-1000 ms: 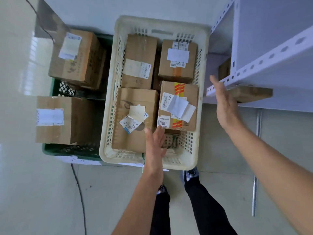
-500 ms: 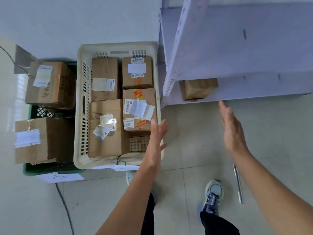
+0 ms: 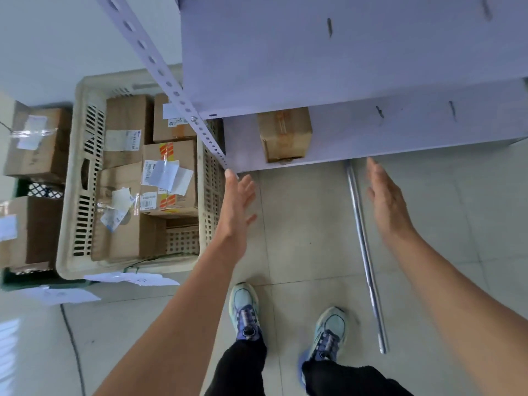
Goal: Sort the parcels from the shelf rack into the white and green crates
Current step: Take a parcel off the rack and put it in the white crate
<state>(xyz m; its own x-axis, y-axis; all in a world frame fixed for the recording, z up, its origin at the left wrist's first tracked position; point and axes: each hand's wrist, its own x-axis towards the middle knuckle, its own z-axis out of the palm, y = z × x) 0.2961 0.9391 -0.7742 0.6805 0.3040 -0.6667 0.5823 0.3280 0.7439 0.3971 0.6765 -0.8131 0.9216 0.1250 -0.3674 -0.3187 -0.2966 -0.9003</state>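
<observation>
one brown parcel [image 3: 284,135] is sitting alone on the lowest board of the shelf rack [image 3: 400,130], close to its front edge. the left hand [image 3: 238,201] and right hand [image 3: 385,201] are hovering short of it, empty, fingers straight, palms facing inward and spread wider than the box, likely to clasp its sides. the white crate [image 3: 65,247] is standing packed on the left, with the green crate [image 3: 17,278] beyond it.

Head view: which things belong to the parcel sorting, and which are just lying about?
Job in hand: brown parcel on the lower shelf; shelf rack; white crate; green crate; left hand and right hand, both empty.

Lying about: metal rod on the floor; loose papers by the crates; black cable.
</observation>
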